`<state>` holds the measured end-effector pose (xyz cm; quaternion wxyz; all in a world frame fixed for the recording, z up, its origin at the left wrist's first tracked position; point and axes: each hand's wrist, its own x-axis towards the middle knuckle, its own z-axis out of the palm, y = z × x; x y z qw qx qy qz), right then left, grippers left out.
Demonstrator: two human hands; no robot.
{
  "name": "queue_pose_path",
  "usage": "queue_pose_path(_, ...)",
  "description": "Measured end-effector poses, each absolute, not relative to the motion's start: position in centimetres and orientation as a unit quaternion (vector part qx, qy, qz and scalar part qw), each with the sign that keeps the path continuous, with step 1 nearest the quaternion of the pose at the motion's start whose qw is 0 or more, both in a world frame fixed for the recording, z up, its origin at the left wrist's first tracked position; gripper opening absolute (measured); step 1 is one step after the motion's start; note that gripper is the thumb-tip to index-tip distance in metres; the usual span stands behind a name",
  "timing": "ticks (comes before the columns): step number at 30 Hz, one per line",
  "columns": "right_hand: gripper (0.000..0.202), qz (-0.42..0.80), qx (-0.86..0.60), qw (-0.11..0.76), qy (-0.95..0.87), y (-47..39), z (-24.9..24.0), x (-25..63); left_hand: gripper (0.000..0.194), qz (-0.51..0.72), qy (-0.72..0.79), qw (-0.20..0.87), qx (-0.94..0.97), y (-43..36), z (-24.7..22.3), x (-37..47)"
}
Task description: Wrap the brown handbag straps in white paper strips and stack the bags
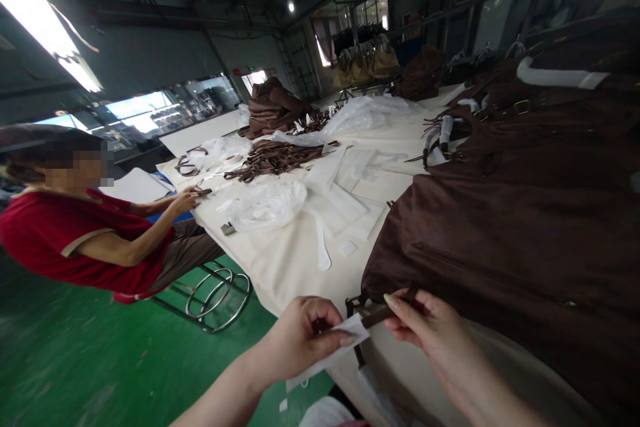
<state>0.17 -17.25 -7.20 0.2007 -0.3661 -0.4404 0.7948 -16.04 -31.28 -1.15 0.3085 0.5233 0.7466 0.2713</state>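
Note:
Between thumb and fingers, my left hand (305, 333) pinches a white wrapping strip (357, 328) at the table's near edge. Just to the right, my right hand (425, 320) grips a brown strap (377, 315), whose other end meets the white strip. Behind my right hand lies a large dark brown bag (480, 247) with a zip across its side. A further strap hangs below my left hand, partly covered in a clear sleeve (375, 390).
A person in a red top (100, 233) sits at the table's left side, handling a small brown piece. The pale table (270, 267) bears plastic bags (270, 203), brown straps (275, 159), white sheets (335, 203) and a white plastic tool (323, 250). Brown bags pile up at right.

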Motion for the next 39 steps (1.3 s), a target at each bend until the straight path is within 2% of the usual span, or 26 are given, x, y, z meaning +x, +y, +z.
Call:
queue_pose_path(7, 0.047, 0.815, -0.313, 0.163, -0.460, -18.7, -8.0, -0.2, 0.038, 0.302, 0.695, 0.437, 0.485, -28.6, -1.4, -15.1)
queue_pose_path(13, 0.046, 0.794, -0.295, 0.142, -0.513, -17.7, -8.3, 0.0, 0.042, 0.214, 0.679, 0.428, 0.557, -27.1, -0.4, -15.8)
queue_pose_path(17, 0.040, 0.863, -0.330, 0.122, -0.362, -17.0, -7.3, 0.3, 0.039, 0.125, 0.659, 0.383, 0.636, -26.9, 1.5, -16.4)
queue_pose_path(20, 0.030, 0.869, -0.371, 0.133, -0.299, -16.9, -6.8, 0.4, 0.037, 0.098, 0.672, 0.420, 0.603, -26.8, 2.2, -16.3)
queue_pose_path(23, 0.027, 0.849, -0.380, 0.124, -0.347, -17.4, -7.1, 0.1, 0.036, 0.105, 0.688, 0.485, 0.530, -26.7, 2.0, -15.8)
queue_pose_path(27, 0.036, 0.818, -0.319, 0.078, -0.472, -18.4, -8.0, -0.1, 0.033, 0.112, 0.689, 0.534, 0.477, -26.7, 1.3, -15.6)
queue_pose_path(29, 0.037, 0.783, -0.292, 0.028, -0.548, -18.6, -8.1, 0.1, 0.030, 0.108, 0.688, 0.509, 0.506, -26.9, 1.1, -15.8)
queue_pose_path(31, 0.039, 0.695, -0.292, -0.002, -0.658, -18.3, -7.6, 0.5, 0.027, 0.086, 0.688, 0.490, 0.528, -27.2, 0.9, -16.1)
queue_pose_path(33, 0.039, 0.537, -0.317, 0.026, -0.781, -17.7, -6.8, 1.2, 0.026, 0.049, 0.689, 0.507, 0.515, -27.6, 0.7, -16.5)
queue_pose_path(36, 0.024, 0.327, -0.367, 0.079, -0.867, -16.6, -5.9, 1.8, 0.026, 0.013, 0.680, 0.562, 0.471, -28.2, 0.4, -17.0)
queue_pose_path(37, 0.020, 0.311, -0.370, 0.078, -0.872, -16.4, -5.8, 1.8, 0.027, 0.013, 0.676, 0.575, 0.460, -28.3, 0.3, -17.1)
queue_pose_path(39, 0.019, 0.356, -0.344, 0.071, -0.866, -16.4, -6.3, 1.6, 0.030, 0.029, 0.669, 0.595, 0.445, -28.6, 0.3, -17.2)
